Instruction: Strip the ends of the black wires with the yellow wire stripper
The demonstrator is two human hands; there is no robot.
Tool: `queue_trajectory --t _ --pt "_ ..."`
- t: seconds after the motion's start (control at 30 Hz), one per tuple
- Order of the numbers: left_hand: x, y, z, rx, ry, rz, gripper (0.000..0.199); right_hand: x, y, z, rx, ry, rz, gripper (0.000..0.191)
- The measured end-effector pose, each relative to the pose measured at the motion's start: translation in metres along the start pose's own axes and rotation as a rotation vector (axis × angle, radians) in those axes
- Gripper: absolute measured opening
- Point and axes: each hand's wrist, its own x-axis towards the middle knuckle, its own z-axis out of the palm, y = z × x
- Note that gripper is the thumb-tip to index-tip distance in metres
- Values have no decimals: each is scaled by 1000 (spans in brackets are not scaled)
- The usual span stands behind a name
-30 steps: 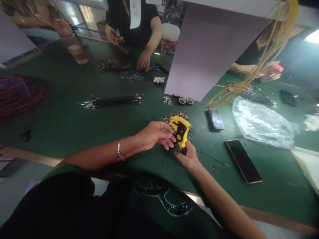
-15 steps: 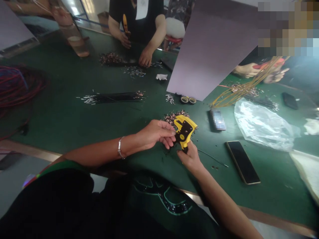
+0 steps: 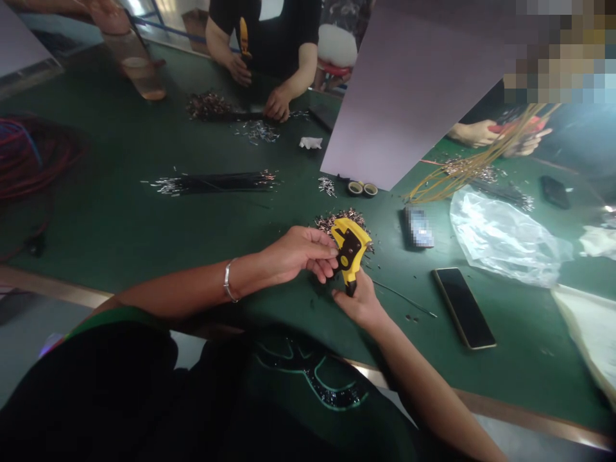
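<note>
A yellow and black wire stripper (image 3: 350,251) stands almost upright over the green table mat (image 3: 96,237), its jaws facing away from me. My right hand (image 3: 360,303) wraps its lower handle. My left hand (image 3: 301,253) comes in from the left, fingers curled against the tool's side, and whatever they pinch is hidden. A heap of stripped wire pieces with copper ends (image 3: 339,221) lies just behind the tool. A thin dark wire (image 3: 404,299) lies to the right of my right hand.
A black smartphone (image 3: 463,308) and a clear plastic bag (image 3: 505,237) lie to the right, and a bundle of black wires (image 3: 212,183) to the left. A tall lilac board (image 3: 414,96) stands at the far side. A co-worker (image 3: 264,38) sits opposite.
The wire stripper has shifted slightly left and turned a little more upright between my hands. The whole view has drifted slightly, and the co-worker opposite has raised a yellow tool.
</note>
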Motion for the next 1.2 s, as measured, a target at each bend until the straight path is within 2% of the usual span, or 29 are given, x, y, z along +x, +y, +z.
queue_trajectory --t 0.13,0.4,0.57,0.73,0.9,1.2 --pt "0 0 0 16 -5 -8 14 0 1 3 27 22 30 39" --pt "-5 3 3 20 4 -28 10 -3 -5 5 -58 40 -23 38" --pt "-9 6 4 59 24 -44 11 -5 -3 4 -264 101 -133 48" --pt "-12 10 7 104 6 -41 13 -6 -3 6 -294 198 -278 61" --pt "-12 9 8 133 13 -35 13 -4 -2 6 -318 204 -297 62" --pt "-5 -1 -2 178 -44 -3 16 -3 -3 3 -350 206 -349 61"
